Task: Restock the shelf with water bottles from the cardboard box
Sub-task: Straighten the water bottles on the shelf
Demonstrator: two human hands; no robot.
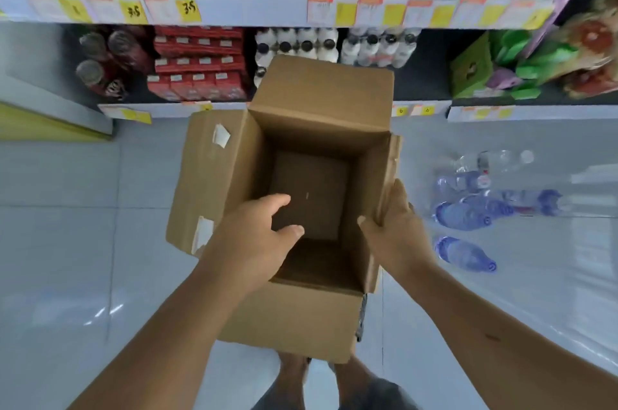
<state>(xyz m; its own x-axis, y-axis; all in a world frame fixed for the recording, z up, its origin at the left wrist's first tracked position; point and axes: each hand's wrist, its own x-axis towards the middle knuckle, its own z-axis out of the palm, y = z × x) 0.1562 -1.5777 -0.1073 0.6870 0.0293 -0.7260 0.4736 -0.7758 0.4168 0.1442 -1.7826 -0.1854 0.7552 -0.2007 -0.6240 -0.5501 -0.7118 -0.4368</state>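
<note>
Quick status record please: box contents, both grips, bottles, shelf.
cardboard box: open, nothing visible inside
left grip: over the left rim, fingers inside; hold unclear
right grip: pinches the right flap
water bottles: lying on the floor, right of the box
shelf: dark bare patch right of the white bottles

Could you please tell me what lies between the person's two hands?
In the head view, only the empty inside of the cardboard box lies between the left hand and the right hand.
</note>
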